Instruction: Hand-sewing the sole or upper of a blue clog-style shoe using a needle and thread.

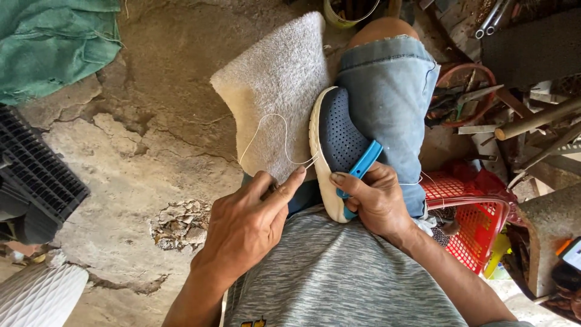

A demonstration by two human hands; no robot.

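A navy perforated shoe (pixel 337 142) with a white sole and a blue strap is held against the lap, on its side, by the right hand (pixel 376 197), whose fingers (pixel 345 180) are clenched around its heel end. Just to the left, a white thread (pixel 273 130) running from the sole is pinched by the closed fingers (pixel 289 181) of the left hand (pixel 245 227). A grey towel (pixel 275 91) is spread farther off beneath the shoe. A red plastic basket (pixel 478 224) is seen at the right, scattered tools beyond it. The cracked concrete floor (pixel 139 157) lies to the left, with a green cloth (pixel 54 42) at the far corner.
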